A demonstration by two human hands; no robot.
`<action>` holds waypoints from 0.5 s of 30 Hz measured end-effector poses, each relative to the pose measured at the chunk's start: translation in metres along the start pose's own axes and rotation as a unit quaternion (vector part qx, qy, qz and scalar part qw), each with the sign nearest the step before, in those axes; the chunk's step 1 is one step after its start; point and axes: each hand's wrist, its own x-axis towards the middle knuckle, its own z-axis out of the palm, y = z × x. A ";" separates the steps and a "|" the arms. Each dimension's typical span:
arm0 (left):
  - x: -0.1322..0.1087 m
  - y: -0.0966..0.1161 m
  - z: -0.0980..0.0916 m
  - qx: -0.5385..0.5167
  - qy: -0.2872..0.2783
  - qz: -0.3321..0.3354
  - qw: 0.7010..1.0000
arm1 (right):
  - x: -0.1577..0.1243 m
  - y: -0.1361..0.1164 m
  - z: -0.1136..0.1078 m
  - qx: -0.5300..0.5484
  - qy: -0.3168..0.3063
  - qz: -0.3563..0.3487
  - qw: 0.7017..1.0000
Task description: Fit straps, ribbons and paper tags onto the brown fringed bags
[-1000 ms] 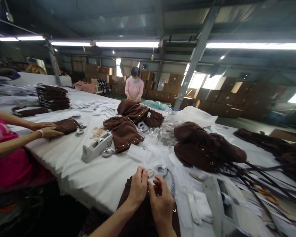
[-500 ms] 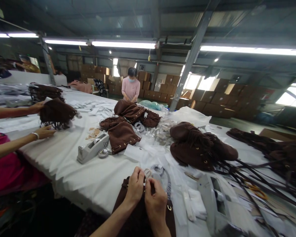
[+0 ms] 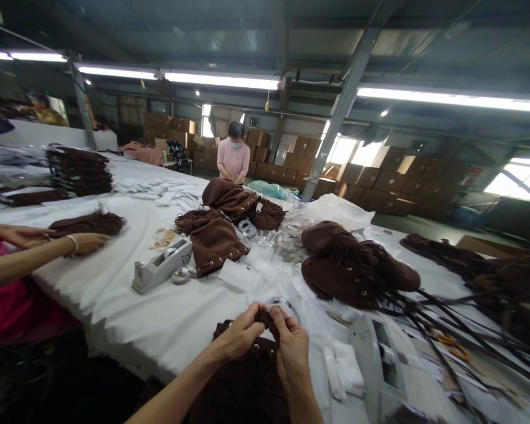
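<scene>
A dark brown bag (image 3: 242, 383) with gold eyelets along its rim lies at the table edge in front of me. My left hand (image 3: 242, 333) is closed, its fingertips pinching a small dark brown part of the bag near the rim. Close beside it, my right hand (image 3: 294, 347) pinches the same part between thumb and fingers; the exact grip is partly hidden. Just behind my fingertips lies a roll of clear tape (image 3: 282, 303), partly covered by them. To the right stands a grey tape dispenser (image 3: 380, 365), with white folded pieces (image 3: 347, 368) beside it.
Several brown fringed bags lie mid-table (image 3: 221, 241) and to the right (image 3: 357, 265), with long straps trailing. Another tape dispenser (image 3: 163, 265) stands left of centre. Orange-handled scissors (image 3: 454, 347) lie right. At left, a co-worker's hands (image 3: 86, 242) rest on a brown bag; another person (image 3: 234, 153) stands opposite.
My hands have turned and shifted slightly right; a pale loop at my fingertips has given way to a dark brown part. The co-worker at left has lowered a brown bag onto the table.
</scene>
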 end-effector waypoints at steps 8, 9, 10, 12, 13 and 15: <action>-0.003 -0.007 -0.009 0.009 0.014 -0.010 1.000 | 0.011 -0.005 -0.007 -0.137 -0.034 -0.010 0.990; -0.003 -0.006 -0.010 -0.002 0.013 -0.013 1.000 | 0.012 -0.006 -0.009 -0.160 -0.045 -0.019 0.986; -0.002 -0.006 -0.010 -0.014 0.009 -0.019 1.000 | 0.013 -0.009 -0.011 -0.179 -0.059 -0.026 0.982; 0.000 -0.006 -0.013 -0.044 -0.004 -0.033 0.998 | 0.014 -0.017 -0.015 -0.215 -0.092 -0.040 0.971; 0.001 -0.006 -0.014 -0.062 -0.010 -0.039 0.997 | 0.014 -0.023 -0.016 -0.235 -0.110 -0.047 0.965; 0.002 -0.008 -0.016 -0.092 -0.015 -0.047 0.995 | 0.014 -0.033 -0.017 -0.274 -0.141 -0.061 0.949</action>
